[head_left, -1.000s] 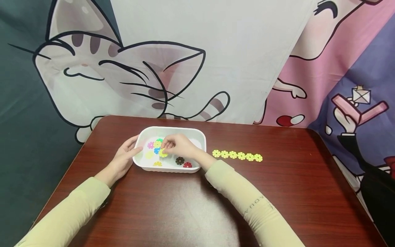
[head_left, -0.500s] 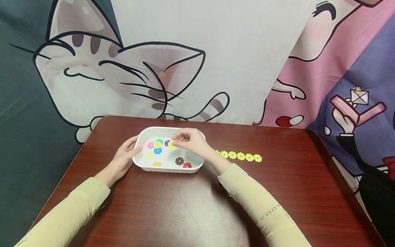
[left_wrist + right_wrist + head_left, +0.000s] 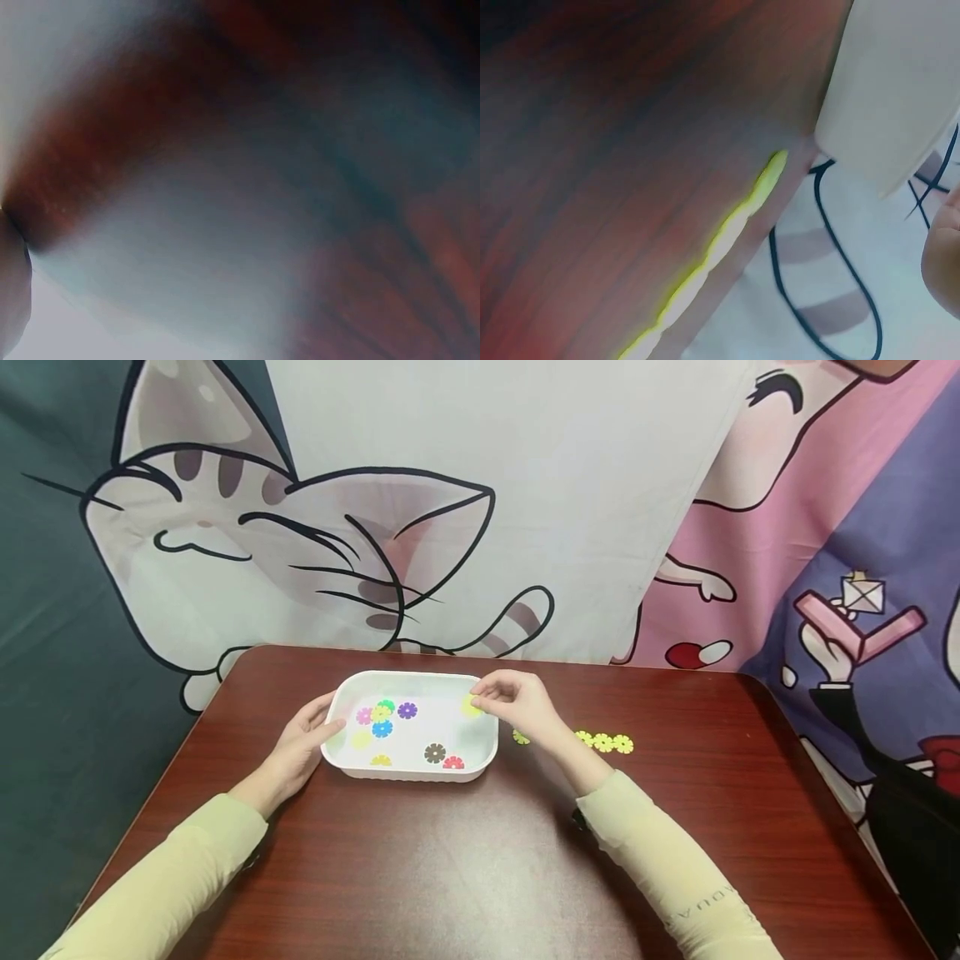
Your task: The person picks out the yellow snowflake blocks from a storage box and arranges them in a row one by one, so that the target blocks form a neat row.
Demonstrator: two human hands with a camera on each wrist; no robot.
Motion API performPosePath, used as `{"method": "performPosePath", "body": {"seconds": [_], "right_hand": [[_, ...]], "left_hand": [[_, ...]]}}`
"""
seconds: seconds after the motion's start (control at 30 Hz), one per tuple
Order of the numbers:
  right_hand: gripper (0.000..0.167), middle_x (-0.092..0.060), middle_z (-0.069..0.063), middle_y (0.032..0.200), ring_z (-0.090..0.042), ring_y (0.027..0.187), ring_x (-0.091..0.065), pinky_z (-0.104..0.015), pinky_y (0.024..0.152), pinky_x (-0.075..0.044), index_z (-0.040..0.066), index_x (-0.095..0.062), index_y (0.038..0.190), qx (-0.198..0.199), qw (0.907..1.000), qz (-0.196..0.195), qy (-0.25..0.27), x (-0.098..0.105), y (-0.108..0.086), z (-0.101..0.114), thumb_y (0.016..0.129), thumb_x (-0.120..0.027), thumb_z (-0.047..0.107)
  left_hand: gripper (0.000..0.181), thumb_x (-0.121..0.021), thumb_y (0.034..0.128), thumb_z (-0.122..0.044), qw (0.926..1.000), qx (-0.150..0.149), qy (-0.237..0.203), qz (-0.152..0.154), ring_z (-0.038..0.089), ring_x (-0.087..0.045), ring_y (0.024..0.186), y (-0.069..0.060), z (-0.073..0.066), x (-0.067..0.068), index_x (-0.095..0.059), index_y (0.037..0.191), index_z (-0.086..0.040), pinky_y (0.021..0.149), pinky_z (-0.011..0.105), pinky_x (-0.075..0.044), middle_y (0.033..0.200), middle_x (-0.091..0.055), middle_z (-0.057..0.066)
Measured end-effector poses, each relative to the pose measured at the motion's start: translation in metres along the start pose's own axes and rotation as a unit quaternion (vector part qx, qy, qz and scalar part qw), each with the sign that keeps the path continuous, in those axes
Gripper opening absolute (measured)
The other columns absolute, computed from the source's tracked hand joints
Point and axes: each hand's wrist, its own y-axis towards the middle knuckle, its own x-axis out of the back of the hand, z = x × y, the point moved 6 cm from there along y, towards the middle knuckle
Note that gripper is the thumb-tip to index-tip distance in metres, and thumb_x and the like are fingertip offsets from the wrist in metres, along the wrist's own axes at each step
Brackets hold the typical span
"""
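My left hand (image 3: 300,742) grips the left end of a white plastic tray (image 3: 408,773), thumb over the rim. At the tray's right end, my right hand (image 3: 521,703) pinches a yellow flower-shaped disc (image 3: 470,705) between thumb and fingers. Inside lie more notched discs: purple (image 3: 407,711), blue (image 3: 382,728), pink (image 3: 363,716), dark brown (image 3: 435,753) and red (image 3: 453,762), plus green and yellow ones. To the right of the tray, yellow discs (image 3: 603,742) form a straight row, partly hidden by my right wrist. The right wrist view shows that row (image 3: 727,240) edge-on.
A brown wood-grain table (image 3: 450,860) carries everything. Behind it hangs a cloth backdrop (image 3: 585,510) with cartoon cats. Something black (image 3: 918,843) stands past the table's right edge. The left wrist view is mostly blurred.
My right hand has moved right across the tray with the yellow disc, from among the other discs to the right rim, uncovering the purple disc. The left hand stays on the tray.
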Motion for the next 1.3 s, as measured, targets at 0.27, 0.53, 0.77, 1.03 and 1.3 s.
{"method": "performPosePath", "body": {"seconds": [0.27, 0.53, 0.77, 1.03, 1.3], "right_hand": [[0.011, -0.078, -0.020, 0.094, -0.004, 0.075, -0.069, -0.019, 0.069, -0.058, -0.001, -0.079, 0.101, -0.005, 0.9994, -0.030, -0.018, 0.040, -0.019, -0.012, 0.092, -0.081, 0.003], [0.014, -0.078, 0.003, 0.085, -0.004, 0.075, -0.070, -0.020, 0.068, -0.058, -0.002, -0.078, 0.104, -0.023, 0.9972, -0.068, -0.022, 0.084, -0.036, -0.027, 0.092, -0.081, 0.005], [0.015, -0.074, 0.020, 0.081, -0.007, 0.071, -0.072, -0.019, 0.066, -0.058, -0.005, -0.076, 0.104, -0.030, 0.9950, -0.091, -0.031, 0.115, -0.051, -0.038, 0.094, -0.079, 0.005], [0.017, -0.073, 0.024, 0.080, -0.001, 0.071, -0.070, -0.017, 0.067, -0.058, -0.007, -0.075, 0.106, -0.050, 0.9912, -0.113, -0.049, 0.144, -0.065, -0.052, 0.096, -0.078, 0.007], [0.021, -0.072, 0.026, 0.082, 0.001, 0.075, -0.070, -0.014, 0.070, -0.056, -0.007, -0.075, 0.108, -0.077, 0.9862, -0.124, -0.078, 0.168, -0.084, -0.066, 0.096, -0.079, 0.010]], "left_hand": [[0.074, -0.061, 0.1085, -0.014, 1.0000, -0.005, -0.001, -0.003, 0.004, -0.043, 0.139, 0.001, 0.001, 0.000, -0.019, 0.169, -0.007, 0.097, 0.006, -0.049, 0.176, -0.021, 0.018], [0.073, -0.059, 0.1087, -0.013, 1.0000, -0.008, -0.002, 0.000, 0.008, -0.040, 0.144, 0.001, 0.001, 0.000, -0.019, 0.169, -0.007, 0.097, 0.006, -0.049, 0.176, -0.021, 0.018], [0.072, -0.059, 0.1088, -0.013, 1.0000, -0.007, -0.007, 0.003, 0.003, -0.043, 0.138, 0.000, 0.000, 0.000, -0.020, 0.169, -0.008, 0.097, 0.007, -0.049, 0.176, -0.020, 0.018], [0.072, -0.059, 0.1089, -0.013, 0.9999, -0.007, -0.007, 0.003, 0.004, -0.042, 0.139, 0.000, 0.000, 0.000, -0.018, 0.169, -0.007, 0.097, 0.007, -0.050, 0.176, -0.019, 0.018], [0.072, -0.058, 0.1090, -0.012, 1.0000, -0.008, -0.005, 0.003, 0.005, -0.041, 0.141, 0.001, 0.001, 0.000, -0.019, 0.169, -0.007, 0.097, 0.007, -0.049, 0.176, -0.019, 0.018]]}}
